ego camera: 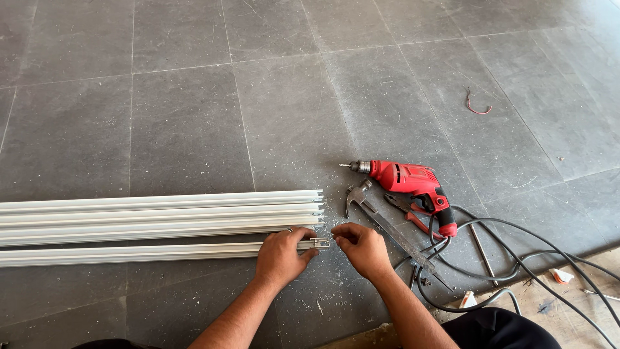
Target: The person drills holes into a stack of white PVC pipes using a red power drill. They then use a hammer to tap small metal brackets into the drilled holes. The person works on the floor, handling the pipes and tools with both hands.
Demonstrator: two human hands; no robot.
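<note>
While you kneel over the grey tiled floor [194, 123], your two hands meet at the right-hand end of a single aluminium rail [129, 253], and that end is what matters: the rail runs left to right across your view, its long axis stretching far off to your left, with only its cut tip lying between your hands. Your left hand [279, 257] lies over the rail just short of the tip, fingers curled down and clamping it to the floor. Your right hand [363, 249] comes in from the open end, fingertips pressed together in a pinch close against the small metal end piece [320, 243]; whether they grip something tiny there, you cannot tell from this view. Both hands are about equally near the tip, the left on the rail itself, the right just beyond it. The rail looks pale, matt silver, with a channelled profile, and lies apart from the bundle of similar rails [161, 213] just behind it. To your right, near at hand, lie a claw hammer [357, 194], a red power drill [413, 184], red-handled pliers [410, 213] and looped black cable [516, 258].
</note>
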